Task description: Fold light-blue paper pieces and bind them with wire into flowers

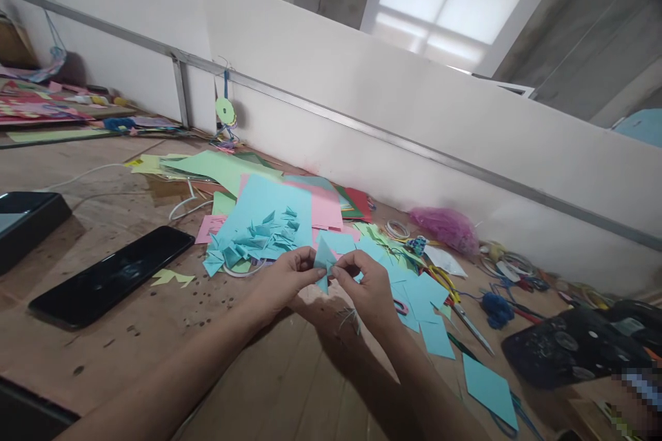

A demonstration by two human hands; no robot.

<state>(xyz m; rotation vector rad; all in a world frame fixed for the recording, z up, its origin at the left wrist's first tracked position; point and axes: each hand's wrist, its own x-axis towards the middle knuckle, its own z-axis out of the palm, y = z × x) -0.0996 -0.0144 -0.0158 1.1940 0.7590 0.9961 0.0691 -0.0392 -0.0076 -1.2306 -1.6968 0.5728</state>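
A small folded piece of light blue paper [323, 255] is held up between my two hands, above the near part of the table. My left hand [289, 279] pinches its left and lower side between thumb and fingers. On the other side, the thumb and fingertips of my right hand [365, 282] close on the paper's right edge. Beyond my left hand, several small folded blue paper pieces [263, 234] lie heaped on a large blue sheet [279, 200]. Cut blue paper squares [424, 293] are spread beside and behind my right hand.
A black phone [114, 275] lies on the wooden table [155, 372] at left. Yellow-handled scissors [468, 320], a dark blue yarn bundle [497, 310] and a dark device [569, 344] are at right. A pink plastic bag [445, 227] rests against the white partition [414, 124].
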